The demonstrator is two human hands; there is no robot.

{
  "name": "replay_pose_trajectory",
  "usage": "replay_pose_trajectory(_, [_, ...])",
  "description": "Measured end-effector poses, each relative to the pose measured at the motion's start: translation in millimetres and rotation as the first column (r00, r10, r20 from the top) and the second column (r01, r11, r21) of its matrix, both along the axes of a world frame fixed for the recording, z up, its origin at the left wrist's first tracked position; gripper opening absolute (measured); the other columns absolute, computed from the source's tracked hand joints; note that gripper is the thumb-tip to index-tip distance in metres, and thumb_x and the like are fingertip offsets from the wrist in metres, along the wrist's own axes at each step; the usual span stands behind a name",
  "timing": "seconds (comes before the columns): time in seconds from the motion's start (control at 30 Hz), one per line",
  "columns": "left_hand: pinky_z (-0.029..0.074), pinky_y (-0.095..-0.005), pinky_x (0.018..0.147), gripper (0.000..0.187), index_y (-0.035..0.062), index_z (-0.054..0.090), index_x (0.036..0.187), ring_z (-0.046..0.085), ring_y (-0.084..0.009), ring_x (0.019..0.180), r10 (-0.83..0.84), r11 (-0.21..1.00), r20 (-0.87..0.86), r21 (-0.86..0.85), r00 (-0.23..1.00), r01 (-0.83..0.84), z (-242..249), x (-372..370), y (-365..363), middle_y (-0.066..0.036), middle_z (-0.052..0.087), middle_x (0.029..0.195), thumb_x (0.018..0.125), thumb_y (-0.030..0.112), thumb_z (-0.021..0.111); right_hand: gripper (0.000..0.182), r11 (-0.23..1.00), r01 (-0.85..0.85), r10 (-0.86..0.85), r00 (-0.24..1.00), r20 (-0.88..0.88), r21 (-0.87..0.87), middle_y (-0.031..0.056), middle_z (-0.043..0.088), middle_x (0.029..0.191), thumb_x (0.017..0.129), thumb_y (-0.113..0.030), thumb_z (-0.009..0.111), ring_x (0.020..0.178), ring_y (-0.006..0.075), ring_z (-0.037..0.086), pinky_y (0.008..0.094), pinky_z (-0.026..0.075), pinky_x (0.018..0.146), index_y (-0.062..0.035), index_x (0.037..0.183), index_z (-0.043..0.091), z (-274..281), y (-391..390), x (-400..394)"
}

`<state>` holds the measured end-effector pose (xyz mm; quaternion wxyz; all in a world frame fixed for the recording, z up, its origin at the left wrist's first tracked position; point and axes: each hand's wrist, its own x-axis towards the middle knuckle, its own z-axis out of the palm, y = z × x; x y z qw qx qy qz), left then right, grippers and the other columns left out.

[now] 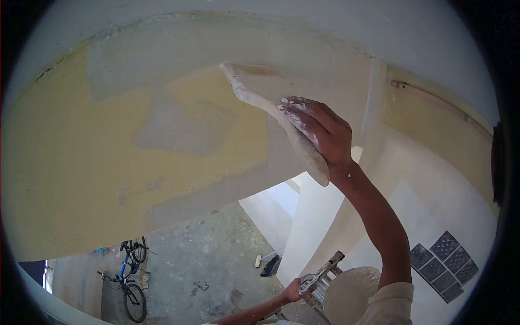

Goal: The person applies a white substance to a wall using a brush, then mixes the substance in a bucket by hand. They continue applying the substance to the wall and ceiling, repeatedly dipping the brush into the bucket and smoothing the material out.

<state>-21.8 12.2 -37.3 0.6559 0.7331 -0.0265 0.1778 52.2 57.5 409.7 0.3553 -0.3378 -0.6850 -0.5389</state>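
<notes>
At the left, the wall [70, 179] shows yellow paint with grey patches, its surface spanning the scene toward the right. On the far floor [184, 254] at left, a bicycle [128, 275] stands just beside another wall, probably parked there to leave the middle of the floor passable. Right of it, a broom [258, 261] lies near a black item [270, 266], well apart from the work.

The blade [306, 151], long and coated with pale paste, lies against the wall at a slant, presumably so that its edge bears along its length. Near the middle, the left hand [293, 291] is at the smeared end of the ladder [327, 268], likely for balance; whether it grips the ladder, or a separate piece there, cannot be told.

The right hand [324, 130] grasps the blade, paste-smeared fingers spread along its back, likely to distribute pressure. Beside the ladder is a pale disc [351, 292], type unclear. Farther right, dark tiles [444, 265] form a staggered group.
</notes>
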Motion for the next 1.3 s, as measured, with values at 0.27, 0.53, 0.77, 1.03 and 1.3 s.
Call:
replay_pose_trajectory(0.27, [0.039,-0.0305,0.085,0.053,-0.0031,0.049,0.109,0.05,-0.0159,0.093,-0.024,0.995,-0.117,-0.097,0.993,0.013,3,-1,-2,-0.01,0.056,0.102,0.074,0.034,0.061,0.034,0.993,-0.099,0.097,0.995,-0.04,-0.068,0.0071,0.059,0.098,0.062,-0.01,0.066,0.091,0.0212,0.059,0.0297,0.052,0.075,-0.0065,0.096,0.06,-3,0,-1])
replay_pose_trajectory(0.53, [0.042,-0.0315,0.078,0.041,-0.0004,0.051,0.106,0.052,-0.0183,0.083,0.046,0.999,0.019,0.023,0.999,-0.046,-1,3,-3,-0.013,0.059,0.093,0.079,0.029,0.059,0.03,0.91,-0.096,0.085,0.995,-0.043,-0.404,0.009,0.06,0.1,0.069,-0.012,0.065,0.09,0.0208,0.061,0.0299,0.053,0.074,-0.0106,0.098,0.061,-27,-29,-1])
replay_pose_trajectory(0.77, [0.041,-0.0319,0.078,0.04,0.0,0.051,0.105,0.052,-0.0195,0.082,0.057,0.997,-0.1,0.058,0.993,-0.052,13,-3,-3,-0.013,0.058,0.092,0.079,0.029,0.059,0.026,0.946,-0.162,0.14,0.985,-0.096,-0.28,0.0048,0.064,0.092,0.067,-0.005,0.071,0.087,0.0168,0.06,0.0283,0.049,0.079,-0.007,0.091,0.064,87,-12,33])
replay_pose_trajectory(1.03, [0.041,-0.033,0.079,0.038,0.0002,0.05,0.104,0.052,-0.0223,0.082,0.063,0.998,-0.035,0.031,0.997,-0.062,26,-5,-4,-0.013,0.058,0.09,0.08,0.029,0.057,0.027,0.953,0.257,-0.291,0.924,0.248,0.16,0.005,0.063,0.093,0.069,-0.006,0.069,0.086,0.0183,0.06,0.0282,0.048,0.08,-0.0069,0.096,0.063,120,-16,33])
replay_pose_trajectory(1.3, [0.041,-0.0322,0.081,0.041,-0.0014,0.05,0.105,0.053,-0.0196,0.086,0.016,0.998,-0.071,-0.065,0.997,-0.021,8,-1,-4,-0.013,0.058,0.094,0.079,0.03,0.058,0.029,0.946,0.024,0.035,0.984,0.174,-0.323,0.0042,0.06,0.1,0.069,-0.01,0.064,0.095,0.0209,0.059,0.0296,0.053,0.077,-0.0113,0.098,0.061,-14,-18,29])
